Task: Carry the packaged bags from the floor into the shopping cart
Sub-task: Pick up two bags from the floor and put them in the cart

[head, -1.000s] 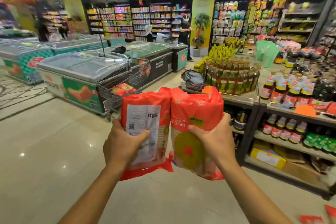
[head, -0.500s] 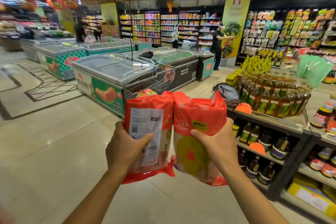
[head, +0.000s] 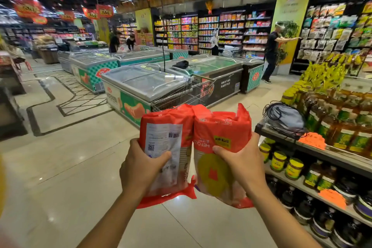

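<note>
I have one red bag in each hand, both held upright at chest height before me; my left hand is clamped on the left bag, thumb across its white label, and my right hand is clamped on the right bag, thumb on its front; the two bags touch along their inner edges. The cart stands at 12 o'clock, beyond the bags, hard against a freezer; a shelf of jars and bottles runs along 3 o'clock. The film looks smooth and may slip; the packs bulge and seem fairly heavy, soft rather than stiff, so I judge a hold round the middle, fingers wrapped behind, safest; the loose sealed ends at the bottom give nothing to hold.
</note>
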`<state>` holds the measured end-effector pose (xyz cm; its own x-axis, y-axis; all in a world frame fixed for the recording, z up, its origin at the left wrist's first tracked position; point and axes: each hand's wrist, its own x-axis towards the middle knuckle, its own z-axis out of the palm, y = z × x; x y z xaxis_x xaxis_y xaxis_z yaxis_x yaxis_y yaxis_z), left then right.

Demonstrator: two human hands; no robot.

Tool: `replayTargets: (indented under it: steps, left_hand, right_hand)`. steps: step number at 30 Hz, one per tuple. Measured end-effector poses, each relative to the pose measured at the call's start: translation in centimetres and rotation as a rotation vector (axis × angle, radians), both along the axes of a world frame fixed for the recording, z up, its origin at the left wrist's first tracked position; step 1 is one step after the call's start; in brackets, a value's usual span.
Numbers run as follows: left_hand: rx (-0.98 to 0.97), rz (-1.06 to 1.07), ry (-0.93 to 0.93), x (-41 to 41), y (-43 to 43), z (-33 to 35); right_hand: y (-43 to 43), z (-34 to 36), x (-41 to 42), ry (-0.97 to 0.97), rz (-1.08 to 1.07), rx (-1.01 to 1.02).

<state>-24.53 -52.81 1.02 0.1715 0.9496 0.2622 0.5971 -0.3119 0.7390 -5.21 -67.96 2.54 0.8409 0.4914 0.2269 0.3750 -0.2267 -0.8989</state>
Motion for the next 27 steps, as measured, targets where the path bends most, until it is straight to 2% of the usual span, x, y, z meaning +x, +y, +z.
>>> replayTargets:
  steps: [8,17,27]
  left_hand:
    - [-0.005,0.058,0.030,9.7,8.5,0.9]
    - [-0.013,0.082,0.040,17.0,18.2,0.3]
    - [-0.040,0.062,-0.023,24.8,35.2,-1.2]
  right_hand:
    - [9.6,0.2,11.0,0.019,0.094,0.012]
    - [20.7,-1.1,19.4,0.013,0.134,0.004]
    - [37.6,-1.4,27.1,-0.051,0.104,-0.032]
